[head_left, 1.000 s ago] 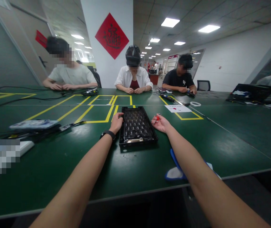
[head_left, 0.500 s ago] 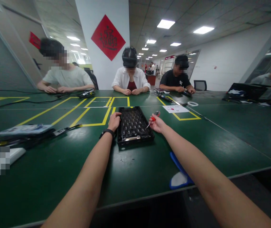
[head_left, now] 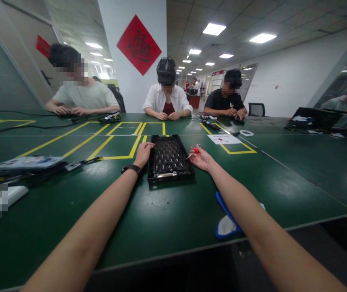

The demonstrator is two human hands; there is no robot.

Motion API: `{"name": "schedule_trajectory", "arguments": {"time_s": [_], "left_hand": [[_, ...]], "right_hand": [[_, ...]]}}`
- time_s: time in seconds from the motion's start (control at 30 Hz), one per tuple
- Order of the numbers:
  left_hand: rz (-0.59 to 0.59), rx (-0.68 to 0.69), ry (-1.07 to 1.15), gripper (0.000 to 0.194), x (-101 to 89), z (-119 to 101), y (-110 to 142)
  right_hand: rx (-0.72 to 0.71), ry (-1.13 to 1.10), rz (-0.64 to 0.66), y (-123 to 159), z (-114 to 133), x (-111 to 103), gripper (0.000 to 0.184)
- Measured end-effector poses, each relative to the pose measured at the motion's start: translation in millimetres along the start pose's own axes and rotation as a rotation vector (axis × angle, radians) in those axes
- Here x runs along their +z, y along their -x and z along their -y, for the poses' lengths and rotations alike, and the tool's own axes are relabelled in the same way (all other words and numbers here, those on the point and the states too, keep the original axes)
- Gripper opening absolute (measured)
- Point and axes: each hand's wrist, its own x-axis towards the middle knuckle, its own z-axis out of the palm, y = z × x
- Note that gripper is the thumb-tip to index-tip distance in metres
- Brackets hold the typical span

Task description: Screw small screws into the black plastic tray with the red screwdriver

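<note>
A shallow black rectangular case [head_left: 171,156] lies on the green table in front of me. Rows of small shiny pieces show inside it, with a pale metal strip along its near edge. At the case's left side, my left hand [head_left: 144,152] rests with its fingers stretched toward the upper rim. My right hand [head_left: 202,158] is closed round a red-handled screwdriver [head_left: 195,151], just off the case's right side. Its thin metal shaft slants down and left toward the right rim; I cannot tell whether the tip touches.
A blue-edged pad [head_left: 226,225] lies under my right forearm. A flat device with cables [head_left: 30,163] is at left, a printed sheet [head_left: 224,139] and a white ring [head_left: 246,133] at right. Yellow tape [head_left: 118,157] marks the green table [head_left: 149,231]. Several people sit across it.
My left hand and forearm have shifted slightly left, off the case's side. My right hand keeps hold of the screwdriver near the right rim. The view has moved a little.
</note>
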Motion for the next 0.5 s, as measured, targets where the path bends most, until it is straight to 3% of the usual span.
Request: {"name": "schedule_trajectory", "arguments": {"time_s": [0.27, 0.5], "left_hand": [[-0.004, 0.175, -0.027, 0.032, -4.4, -24.3, 25.4], [-0.035, 0.211, -0.074, 0.033, -8.1, -32.8, 36.9]], "right_hand": [[-0.006, 0.015, -0.022, -8.5, 0.8, -4.7, 0.024], [0.08, 0.081, -0.009, -11.3, 6.8, -7.3, 0.025]]}}
